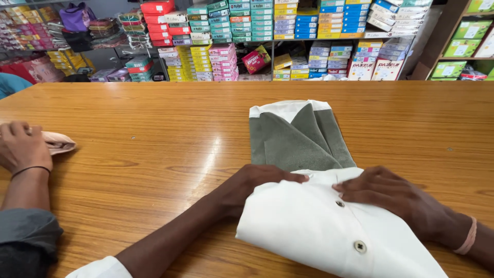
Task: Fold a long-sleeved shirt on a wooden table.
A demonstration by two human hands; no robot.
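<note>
A white shirt (319,226) with round buttons lies partly folded on the wooden counter (154,149). Its grey-green sleeves and back (296,136) stretch away from me, ending in a white strip. My left hand (252,185) presses flat on the shirt's left edge, fingers pointing right onto the white fabric. My right hand (391,198) lies flat on the white front beside the button line, a pale band on its wrist. Both hands press the cloth and grip nothing.
At the far left another person's hand (20,146), with a dark wrist band, rests on a small pinkish cloth (59,142). Behind the counter, shelves (288,38) hold stacked colourful boxes. A wooden rack (463,41) stands at the right.
</note>
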